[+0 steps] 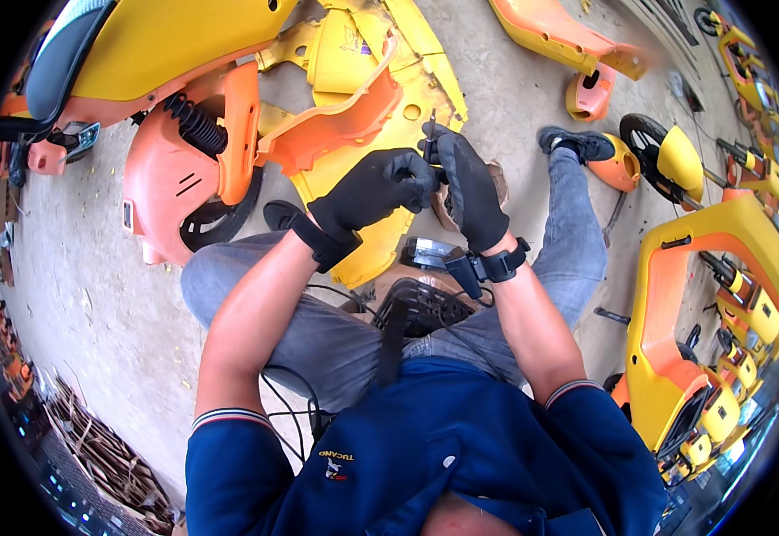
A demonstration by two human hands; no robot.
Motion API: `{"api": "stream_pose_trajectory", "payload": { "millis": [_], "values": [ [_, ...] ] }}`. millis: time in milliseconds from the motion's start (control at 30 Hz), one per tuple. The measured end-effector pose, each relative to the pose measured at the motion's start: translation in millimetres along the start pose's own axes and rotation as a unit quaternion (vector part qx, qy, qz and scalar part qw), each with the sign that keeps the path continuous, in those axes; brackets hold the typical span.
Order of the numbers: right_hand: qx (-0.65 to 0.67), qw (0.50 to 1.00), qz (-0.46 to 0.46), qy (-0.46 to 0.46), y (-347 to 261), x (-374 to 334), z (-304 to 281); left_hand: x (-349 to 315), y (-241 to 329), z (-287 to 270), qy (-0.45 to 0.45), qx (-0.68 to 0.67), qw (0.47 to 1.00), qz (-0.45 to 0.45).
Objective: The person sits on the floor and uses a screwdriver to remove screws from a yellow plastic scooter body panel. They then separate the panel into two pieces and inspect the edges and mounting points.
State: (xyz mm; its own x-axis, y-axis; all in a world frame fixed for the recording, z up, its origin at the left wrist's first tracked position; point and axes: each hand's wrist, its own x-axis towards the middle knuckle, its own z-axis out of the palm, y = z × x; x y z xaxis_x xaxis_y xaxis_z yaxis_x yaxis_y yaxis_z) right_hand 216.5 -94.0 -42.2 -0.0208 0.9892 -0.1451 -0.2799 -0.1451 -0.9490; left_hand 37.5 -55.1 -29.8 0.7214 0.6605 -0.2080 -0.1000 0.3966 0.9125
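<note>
Both hands wear black gloves and meet in front of me over yellow panels. My left hand (pixel 379 189) is closed, its fingertips pinched together at the lower end of a slim dark rod-like piece (pixel 431 143). That piece stands upright against the fingers of my right hand (pixel 472 189), which grips it. Its exact kind is too small to tell, and whatever my left fingertips pinch is hidden. Beneath the hands lies a large yellow body panel (pixel 416 71), with an orange-and-yellow curved panel (pixel 331 134) resting by it.
To the left stands a scooter with a yellow body (pixel 175 45), an orange fender (pixel 171 170) and a black spring (pixel 195 125). A yellow-orange frame cover (pixel 653 295) and more scooter parts are on the right. Bundled sticks (pixel 104 447) lie at lower left.
</note>
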Motion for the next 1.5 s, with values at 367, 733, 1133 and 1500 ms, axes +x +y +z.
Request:
{"api": "stream_pose_trajectory", "payload": {
  "millis": [367,733,1133,1500],
  "values": [
    [0.189,0.967,0.164,-0.037,13.9,-17.7,-12.1,4.5,9.7,-5.9,0.083,-0.061,0.994,0.042],
    [0.279,0.946,0.167,-0.001,22.2,-23.5,-7.1,3.9,12.2,-4.4,0.063,-0.070,0.995,0.045],
    [0.214,0.961,0.166,0.053,-3.9,-28.0,-27.2,5.5,24.8,-46.3,0.148,-0.234,0.955,0.106],
    [0.180,0.972,0.149,0.018,-9.0,-32.3,-37.3,5.1,32.9,-41.8,0.153,-0.179,0.968,0.082]
  ]
}}
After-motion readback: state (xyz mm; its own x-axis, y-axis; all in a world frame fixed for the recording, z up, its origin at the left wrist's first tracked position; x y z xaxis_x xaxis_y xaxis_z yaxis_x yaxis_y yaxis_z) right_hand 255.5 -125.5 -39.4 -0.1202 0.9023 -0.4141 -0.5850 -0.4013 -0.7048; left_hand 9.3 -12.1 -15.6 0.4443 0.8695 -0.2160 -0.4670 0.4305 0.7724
